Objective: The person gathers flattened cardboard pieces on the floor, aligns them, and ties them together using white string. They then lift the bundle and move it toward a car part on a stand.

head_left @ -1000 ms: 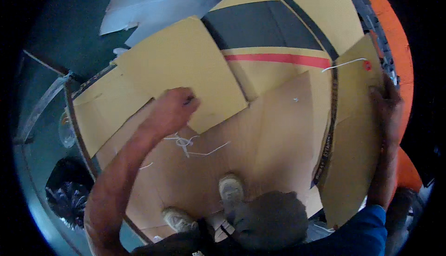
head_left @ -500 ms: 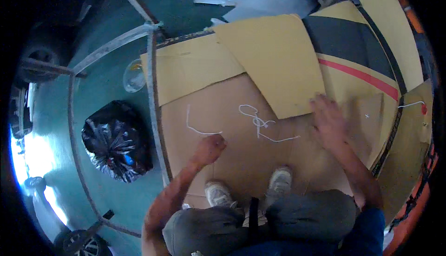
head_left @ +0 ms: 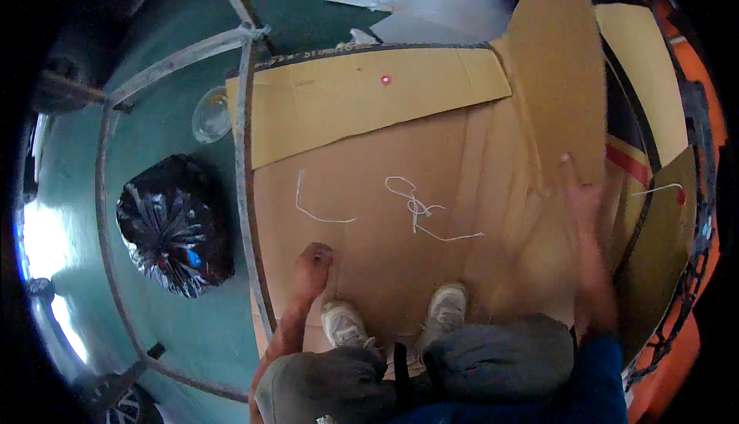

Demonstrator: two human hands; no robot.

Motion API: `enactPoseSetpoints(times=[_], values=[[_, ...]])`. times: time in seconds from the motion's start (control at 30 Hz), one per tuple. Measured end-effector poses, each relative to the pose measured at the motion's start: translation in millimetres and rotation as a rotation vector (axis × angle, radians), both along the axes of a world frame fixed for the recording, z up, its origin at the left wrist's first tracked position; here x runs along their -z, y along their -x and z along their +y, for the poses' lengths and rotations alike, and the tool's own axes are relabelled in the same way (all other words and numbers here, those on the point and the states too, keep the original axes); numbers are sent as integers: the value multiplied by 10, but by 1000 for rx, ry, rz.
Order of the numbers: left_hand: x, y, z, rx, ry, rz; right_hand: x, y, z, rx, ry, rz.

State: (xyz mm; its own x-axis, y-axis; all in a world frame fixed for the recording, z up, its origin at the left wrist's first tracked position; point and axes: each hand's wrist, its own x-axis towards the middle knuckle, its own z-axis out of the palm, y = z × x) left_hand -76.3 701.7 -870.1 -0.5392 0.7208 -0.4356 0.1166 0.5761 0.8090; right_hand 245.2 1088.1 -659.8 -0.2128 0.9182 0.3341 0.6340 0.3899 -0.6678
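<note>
My right hand point(head_left: 583, 197) grips the lower edge of a tan cardboard flap point(head_left: 558, 70), which stands raised at the right side, one finger lying on its face. My left hand point(head_left: 312, 268) is curled into a fist low over the brown cardboard sheet point(head_left: 369, 270); whether anything is inside it I cannot make out. A bent piece of white string point(head_left: 312, 210) lies on the sheet just beyond that fist. To its right lies a second, looped and knotted white string point(head_left: 416, 208). Another cardboard flap point(head_left: 346, 101) lies folded inward along the far edge.
A grey metal frame point(head_left: 245, 116) borders the cardboard on the left. Beyond it, a full black plastic bag point(head_left: 177, 224) and a clear round container point(head_left: 210, 116) rest on the green floor. My shoes point(head_left: 446, 308) stand on the cardboard. White sheeting point(head_left: 431, 1) lies at the far side.
The tan flap has swung up and to the right in my right hand, uncovering more of the far flap and sheet. My left fist has drawn back toward me, away from the bent string.
</note>
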Motion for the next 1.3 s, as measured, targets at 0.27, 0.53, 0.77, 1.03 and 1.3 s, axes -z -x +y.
enactPoseSetpoints(times=[0.27, 0.53, 0.77, 1.03, 1.3], values=[[86, 516, 428, -33, -4, 647, 14, -662, -5, 353, 888, -79], [-21, 773, 921, 12, 315, 661, 1355, -144, -406, -134, 788, -4], [93, 760, 910, 114, 335, 656, 1646, 15, -553, -176, 930, 187], [-253, 697, 633, -276, -46, -100, 1036, 287, -638, -334, 948, 715], [-441, 542, 481, -573, -383, -547, 1755, 273, -669, -127, 673, 240]])
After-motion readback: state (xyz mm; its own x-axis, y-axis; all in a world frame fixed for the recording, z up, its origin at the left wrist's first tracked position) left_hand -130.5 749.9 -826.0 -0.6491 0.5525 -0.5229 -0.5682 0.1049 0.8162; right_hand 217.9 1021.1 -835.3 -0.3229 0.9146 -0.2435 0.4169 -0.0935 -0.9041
